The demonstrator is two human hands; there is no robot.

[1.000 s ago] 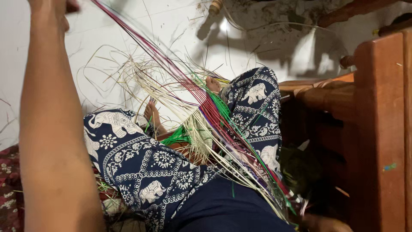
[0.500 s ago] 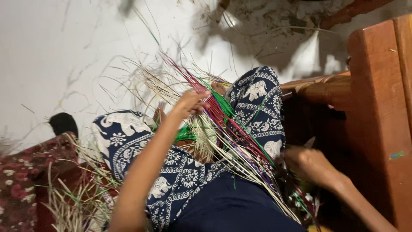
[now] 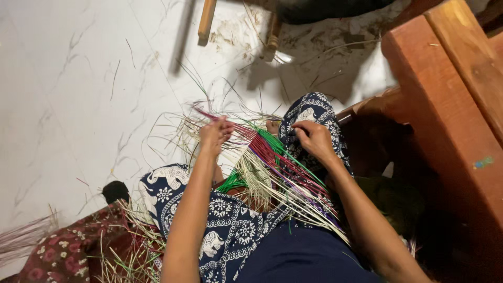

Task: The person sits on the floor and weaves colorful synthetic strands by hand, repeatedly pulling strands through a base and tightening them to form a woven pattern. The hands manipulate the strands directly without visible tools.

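Head view: the woven mat (image 3: 259, 175) of thin red, green and pale strands lies across the lap. Left hand (image 3: 215, 135) pinches loose strand ends; right hand (image 3: 313, 139) closes its grip on red strands. Light, springy, brittle-looking; best held near the woven edge.

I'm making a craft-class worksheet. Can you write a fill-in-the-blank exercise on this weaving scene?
1. The left hand and right hand work coloured and pale ____ over the person's lap.
2. The trousers are dark blue with white ____ figures.
3. To the person's right stands a bench made of ____.
4. The floor is white ____-patterned tile.

Missing words: strands; elephant; wood; marble
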